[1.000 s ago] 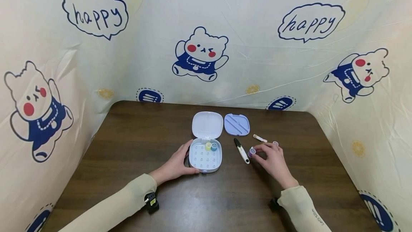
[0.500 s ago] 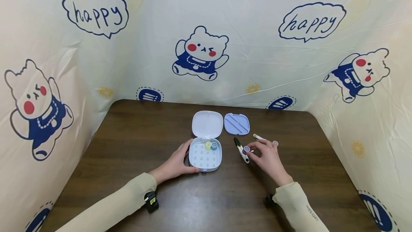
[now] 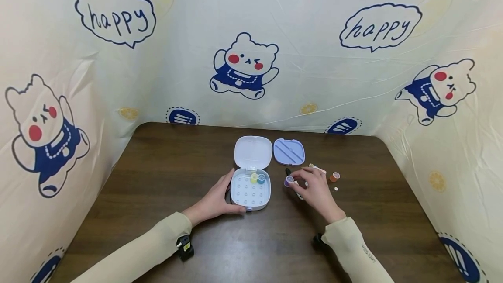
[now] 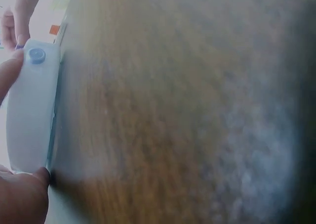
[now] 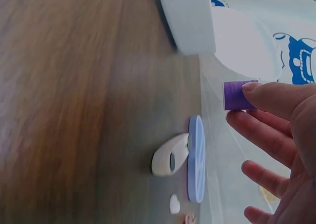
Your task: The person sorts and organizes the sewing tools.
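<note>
My left hand [image 3: 214,198] holds the open white sewing box [image 3: 257,207] by its left side, thumb at the front near the latch. Inside, a yellow thread spool [image 3: 254,178] and a blue thread spool [image 3: 261,179] sit on pegs at the back right. Between thumb and fingers of my right hand [image 3: 316,191] is a purple thread spool [image 5: 234,95], held in the air right of the box. Beneath that hand lies a white tool with a black end [image 3: 288,172], partly covered; its kind is unclear.
Behind the tool lies a light blue slotted insert [image 3: 289,152]. The raised lid [image 3: 253,152] leans back behind the box. Right of my right hand are an orange spool [image 3: 335,177], a tiny white piece [image 3: 336,189] and a partly hidden pale strip [image 3: 317,168].
My right hand has moved left toward the box with the purple spool, now over the black-and-white tool. This uncovers the orange spool and tiny white piece. The left hand stays put.
</note>
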`<state>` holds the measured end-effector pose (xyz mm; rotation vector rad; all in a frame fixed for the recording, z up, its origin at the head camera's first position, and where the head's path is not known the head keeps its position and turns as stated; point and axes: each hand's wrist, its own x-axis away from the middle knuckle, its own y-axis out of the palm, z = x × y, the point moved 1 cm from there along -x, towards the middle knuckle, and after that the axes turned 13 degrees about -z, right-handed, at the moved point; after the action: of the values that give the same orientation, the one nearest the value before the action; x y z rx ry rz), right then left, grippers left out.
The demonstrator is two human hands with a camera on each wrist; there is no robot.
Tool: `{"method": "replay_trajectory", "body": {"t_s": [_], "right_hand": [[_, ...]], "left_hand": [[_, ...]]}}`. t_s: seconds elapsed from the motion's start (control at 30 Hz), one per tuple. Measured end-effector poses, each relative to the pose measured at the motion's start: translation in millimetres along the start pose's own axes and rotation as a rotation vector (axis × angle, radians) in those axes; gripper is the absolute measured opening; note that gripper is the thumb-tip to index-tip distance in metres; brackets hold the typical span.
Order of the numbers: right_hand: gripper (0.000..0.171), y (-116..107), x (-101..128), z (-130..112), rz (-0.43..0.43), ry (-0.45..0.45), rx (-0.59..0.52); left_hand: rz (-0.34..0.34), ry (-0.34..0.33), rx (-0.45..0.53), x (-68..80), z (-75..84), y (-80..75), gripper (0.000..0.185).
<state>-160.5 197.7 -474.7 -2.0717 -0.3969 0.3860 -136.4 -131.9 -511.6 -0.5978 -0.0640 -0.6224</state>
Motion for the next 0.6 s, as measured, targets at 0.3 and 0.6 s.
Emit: {"method": "replay_trajectory", "body": {"t_s": [0.3, 0.6], "right_hand": [[0.021, 3.7, -12.1, -14.9, -0.032, -0.006, -0.035], [0.019, 9.6, -23.4, -24.8, -0.05, -0.028, -0.027]], "left_hand": [[0.02, -0.002, -0.009, 0.2, 0.9, 0.7, 0.123], [0.03, 0.006, 0.0, 0.0, 2.8, 2.1, 0.123]]}}
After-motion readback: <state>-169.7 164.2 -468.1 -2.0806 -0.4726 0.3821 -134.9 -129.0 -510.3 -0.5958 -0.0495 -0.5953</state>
